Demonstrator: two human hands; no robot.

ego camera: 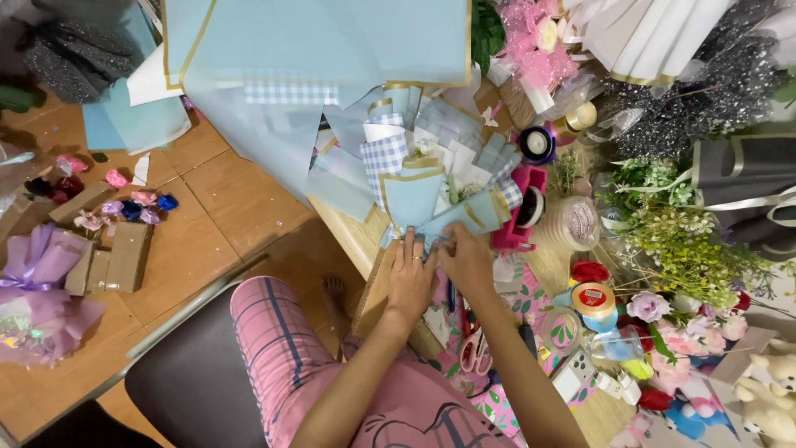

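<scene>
Bouquet (431,178) wrap mostly layered; left hand (410,278) and right hand (464,259) pinch blue paper at neck; binding not yet on

Bare wooden floor (207,216) leftward; tape dispenser (518,217), ribbon spools (593,300) and scissors (474,353) crowding the right.

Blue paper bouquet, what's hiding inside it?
Inside the blue paper bouquet, white sheets, checked paper and a few small pale flowers show. The stems are covered by the wrapping.
</scene>
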